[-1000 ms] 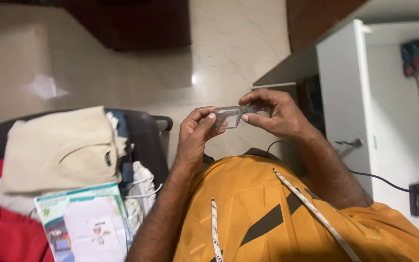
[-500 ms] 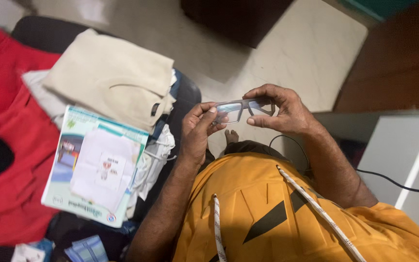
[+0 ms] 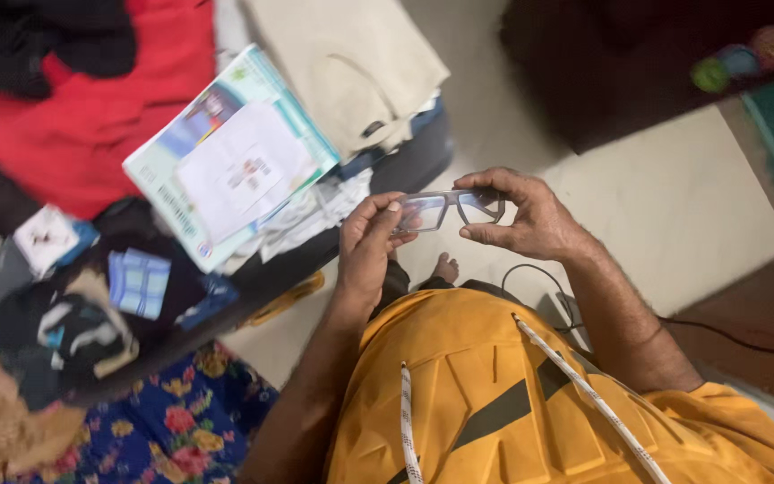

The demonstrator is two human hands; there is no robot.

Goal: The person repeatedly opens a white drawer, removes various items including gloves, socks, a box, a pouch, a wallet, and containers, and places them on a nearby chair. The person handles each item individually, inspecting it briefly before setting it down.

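From the head camera, both hands hold a pair of glasses up in front of the chest, above the pale floor. The left hand pinches one end of the frame, thumb over the lens; the right hand is closed around the other end. The arms of the glasses look folded, though it's hard to tell. To the left, a booklet lies on a pile of folded clothes.
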